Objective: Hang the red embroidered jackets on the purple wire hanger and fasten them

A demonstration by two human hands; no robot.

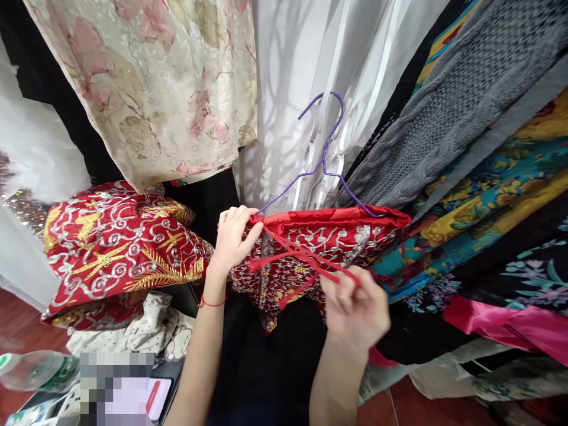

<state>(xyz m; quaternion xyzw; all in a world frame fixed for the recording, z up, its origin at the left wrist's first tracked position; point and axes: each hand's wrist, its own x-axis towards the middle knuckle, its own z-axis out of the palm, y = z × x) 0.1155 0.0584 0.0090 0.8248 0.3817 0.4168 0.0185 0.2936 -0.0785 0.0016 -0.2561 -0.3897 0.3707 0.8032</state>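
A red skirt with silver and gold embroidery hangs spread along a purple wire hanger, whose lower ends go inside the red waistband. My left hand pinches the waistband's left corner, thumb in front, close to the hanger's left end. Red drawstrings come out near that corner and run across the front of the skirt. My right hand, slightly blurred, has its fingers closed round the drawstrings a little below the waistband. The skirt's lower part drops towards my dark-clothed lap.
More red embroidered cloth lies at the left, below a hanging cream floral garment. Several garments hang at the right, among them a grey knit. A plastic bottle and a phone are at the lower left.
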